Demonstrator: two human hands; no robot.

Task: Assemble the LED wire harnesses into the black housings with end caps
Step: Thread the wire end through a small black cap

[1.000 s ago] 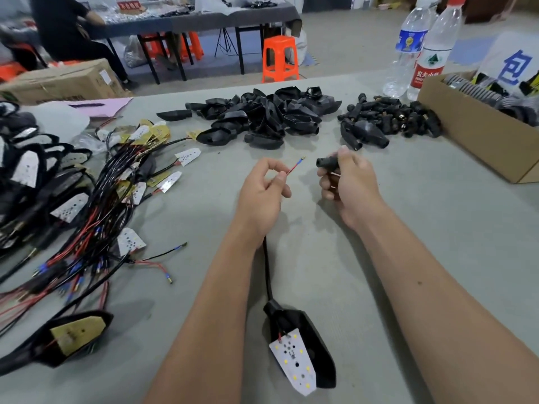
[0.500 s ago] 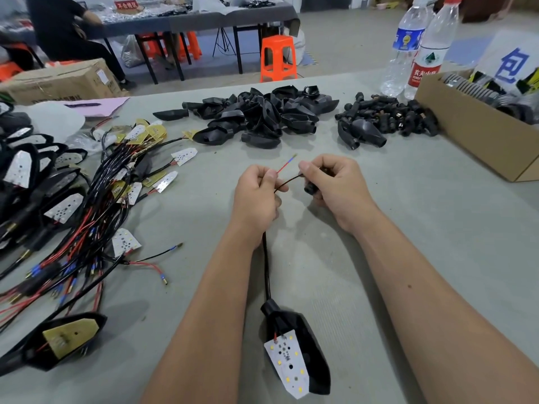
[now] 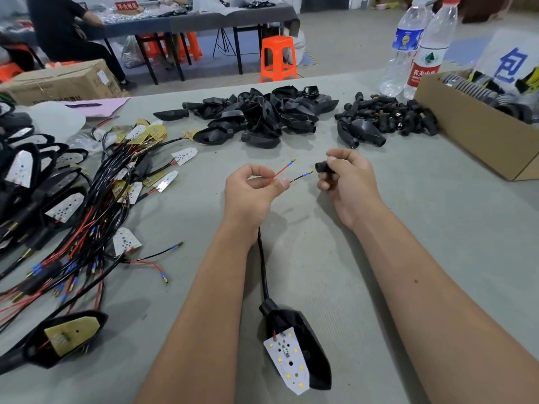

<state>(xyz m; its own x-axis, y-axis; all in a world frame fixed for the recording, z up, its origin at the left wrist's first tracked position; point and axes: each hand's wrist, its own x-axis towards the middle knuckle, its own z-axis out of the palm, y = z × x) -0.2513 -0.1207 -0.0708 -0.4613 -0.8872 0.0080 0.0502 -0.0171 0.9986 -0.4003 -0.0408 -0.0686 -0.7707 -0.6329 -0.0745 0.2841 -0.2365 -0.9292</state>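
Nearest the camera, a black housing lay on the grey table with a white LED board resting in its open side. A black sheathed cable ran from the housing's neck away up the table and under the left hand. That hand's fingers were curled, pinching the cable's two leads: a red wire and a thin black wire, each tipped blue and brass, both pointing toward the right hand. The right hand, just beyond the housing and to its right, gripped a small black end cap between thumb and curled fingers; the cap sat near the wire tips without touching them. Left of the housing lay a second housing with a yellow board, and beyond it a tangle of wire harnesses. Farther from the housing, a heap of empty black housings and a pile of end caps sat mid-table. At the far right stood a cardboard box and two water bottles.
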